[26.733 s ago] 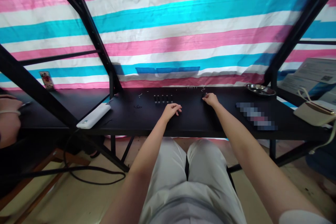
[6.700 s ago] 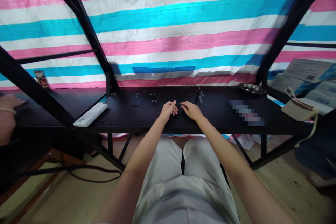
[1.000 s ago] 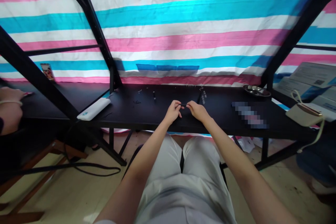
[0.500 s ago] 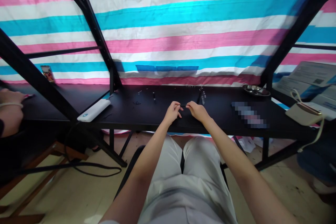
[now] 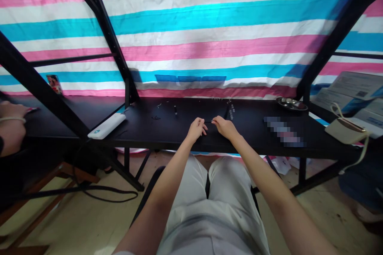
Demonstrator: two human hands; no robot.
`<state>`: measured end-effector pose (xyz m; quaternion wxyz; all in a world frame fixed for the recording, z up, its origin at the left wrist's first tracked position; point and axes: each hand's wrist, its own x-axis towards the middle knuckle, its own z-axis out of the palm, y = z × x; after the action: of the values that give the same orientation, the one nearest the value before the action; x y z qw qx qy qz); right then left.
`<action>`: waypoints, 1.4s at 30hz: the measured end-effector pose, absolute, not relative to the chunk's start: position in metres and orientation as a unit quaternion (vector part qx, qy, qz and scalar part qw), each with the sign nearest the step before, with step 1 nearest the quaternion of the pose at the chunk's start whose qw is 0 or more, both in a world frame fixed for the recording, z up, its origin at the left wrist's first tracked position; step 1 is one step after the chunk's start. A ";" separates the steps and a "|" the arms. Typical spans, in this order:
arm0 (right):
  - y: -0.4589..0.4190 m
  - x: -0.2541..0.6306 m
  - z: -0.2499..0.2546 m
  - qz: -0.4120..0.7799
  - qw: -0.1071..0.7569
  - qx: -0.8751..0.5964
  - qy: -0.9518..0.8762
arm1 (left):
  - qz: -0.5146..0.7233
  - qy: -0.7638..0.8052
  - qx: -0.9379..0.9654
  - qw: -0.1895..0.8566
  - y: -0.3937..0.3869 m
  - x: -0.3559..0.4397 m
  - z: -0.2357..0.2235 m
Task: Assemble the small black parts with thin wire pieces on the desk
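Just above the front part of the black table (image 5: 146,131), my left hand (image 5: 196,129) and my right hand (image 5: 224,126) face each other with a small gap between them. A thin dark stick-like piece (image 5: 207,121) bridges that gap, pinched at its ends by the fingertips of both hands. It is too small and dark to name. Behind my right hand lies a row of small clear pieces (image 5: 231,111). A short dark cylinder with pale ends (image 5: 175,110) stands beyond my left hand, and thin black bits (image 5: 156,118) lie to its left.
On the left sit a white box-shaped device (image 5: 107,126) and another person's hand (image 5: 13,115). A metal dish (image 5: 291,104), a blurred-out item (image 5: 284,132) and a cream bag (image 5: 346,129) are on the right. Black frame posts (image 5: 109,28) slant up at both sides.
Both hands stay nearly in place, still pinching the dark piece. My left hand's fingers have shifted slightly downward.
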<state>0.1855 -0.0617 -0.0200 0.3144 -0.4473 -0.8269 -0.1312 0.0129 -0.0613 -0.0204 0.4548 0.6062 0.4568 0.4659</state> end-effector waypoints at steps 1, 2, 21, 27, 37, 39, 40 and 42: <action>-0.062 0.186 -0.020 -0.131 0.316 -0.447 -0.827 | 0.466 0.459 0.605 0.455 -0.061 0.013 -0.020; -0.062 0.186 -0.019 -0.130 0.317 -0.446 -0.827 | 0.466 0.460 0.604 0.455 -0.061 0.013 -0.020; -0.063 0.186 -0.018 -0.139 0.284 -0.428 -0.847 | 0.478 0.457 0.597 0.453 -0.064 0.013 -0.020; -0.062 0.186 -0.018 -0.149 0.272 -0.447 -0.839 | 0.490 0.462 0.583 0.454 -0.062 0.014 -0.022; -0.065 0.185 -0.016 -0.156 0.278 -0.488 -0.812 | 0.509 0.471 0.567 0.445 -0.059 0.012 -0.024; -0.067 0.185 -0.016 -0.140 0.295 -0.449 -0.832 | 0.493 0.458 0.593 0.443 -0.061 0.012 -0.023; -0.067 0.185 -0.016 -0.130 0.298 -0.427 -0.844 | 0.483 0.445 0.611 0.443 -0.062 0.012 -0.022; -0.068 0.185 -0.015 -0.112 0.293 -0.396 -0.863 | 0.466 0.417 0.639 0.447 -0.065 0.012 -0.020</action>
<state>0.1849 -0.0681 -0.0151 0.2926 -0.3961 -0.8631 -0.1119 0.0123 -0.0647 -0.0200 0.4474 0.6393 0.4168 0.4662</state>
